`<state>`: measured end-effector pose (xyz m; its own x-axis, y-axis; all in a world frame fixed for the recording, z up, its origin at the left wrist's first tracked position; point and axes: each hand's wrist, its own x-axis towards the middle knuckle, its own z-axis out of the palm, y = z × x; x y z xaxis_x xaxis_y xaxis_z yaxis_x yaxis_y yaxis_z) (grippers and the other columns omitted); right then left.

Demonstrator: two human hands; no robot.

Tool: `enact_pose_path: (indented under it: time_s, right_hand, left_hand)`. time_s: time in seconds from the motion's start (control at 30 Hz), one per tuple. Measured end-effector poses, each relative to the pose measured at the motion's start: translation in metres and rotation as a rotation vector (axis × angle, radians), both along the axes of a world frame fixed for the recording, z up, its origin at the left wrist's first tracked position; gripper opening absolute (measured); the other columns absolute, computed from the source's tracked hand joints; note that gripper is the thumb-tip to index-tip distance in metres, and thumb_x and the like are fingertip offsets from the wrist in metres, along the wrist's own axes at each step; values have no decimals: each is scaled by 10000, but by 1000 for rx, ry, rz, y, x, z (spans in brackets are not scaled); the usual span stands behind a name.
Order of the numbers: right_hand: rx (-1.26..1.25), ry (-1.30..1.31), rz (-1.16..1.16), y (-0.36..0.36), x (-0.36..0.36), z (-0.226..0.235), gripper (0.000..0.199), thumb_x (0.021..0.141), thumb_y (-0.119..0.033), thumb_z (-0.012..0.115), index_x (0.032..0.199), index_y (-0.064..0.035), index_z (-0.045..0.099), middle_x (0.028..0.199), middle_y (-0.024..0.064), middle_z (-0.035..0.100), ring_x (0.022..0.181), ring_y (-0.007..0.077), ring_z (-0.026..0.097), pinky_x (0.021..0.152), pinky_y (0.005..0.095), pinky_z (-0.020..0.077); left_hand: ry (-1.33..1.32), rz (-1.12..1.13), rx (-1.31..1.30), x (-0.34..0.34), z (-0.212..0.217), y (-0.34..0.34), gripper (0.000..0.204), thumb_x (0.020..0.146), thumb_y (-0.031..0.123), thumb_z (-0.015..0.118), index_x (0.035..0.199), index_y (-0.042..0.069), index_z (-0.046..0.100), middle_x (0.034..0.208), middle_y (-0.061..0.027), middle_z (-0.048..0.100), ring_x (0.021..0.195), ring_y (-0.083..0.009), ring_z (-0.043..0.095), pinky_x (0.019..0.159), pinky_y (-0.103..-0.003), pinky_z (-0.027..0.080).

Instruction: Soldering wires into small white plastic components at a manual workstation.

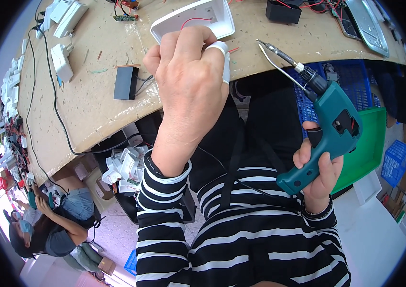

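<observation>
Bench: worn tan wooden worktop (88,105); small black rectangular plastic box (126,82) lies on it, left of the hand.
Left hand (191,86): raised over bench edge, back toward camera, fingers curled in; white tape on one finger; contents of grip cannot be told.
White rounded plastic housing (198,16): on worktop just beyond left hand, red wire inside.
Right hand (318,170): wrapped around handle of teal pistol-grip soldering gun (329,131), metal tip angled up-left, clear of bench.
Green plastic bin (365,148): behind gun, off bench.
</observation>
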<state>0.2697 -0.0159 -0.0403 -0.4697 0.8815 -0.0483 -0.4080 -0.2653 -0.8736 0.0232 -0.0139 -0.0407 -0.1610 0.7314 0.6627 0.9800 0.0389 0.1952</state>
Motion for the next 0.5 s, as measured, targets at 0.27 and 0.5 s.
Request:
enact_pose_path:
  time_s: [0.27,0.5]
  right_hand:
    - [-19,73,10,11,4,2,518,895,-157,472,1310,24,219,1228,263,403,688,119,473,535,218,455]
    - [-91,199,16,25,14,-12,492,905,-163,450,1296,37,228,1221,231,408,693,110,445,552,219,433]
  left_hand:
    - [103,-55,-67,-6,10,-9,52,635,75,635,674,80,600,738,15,517,728,-168,481,691,-336,294]
    - [95,-77,52,-13,6,-7,93,611,66,647,683,83,591,753,17,528,724,-163,484,696,-349,277]
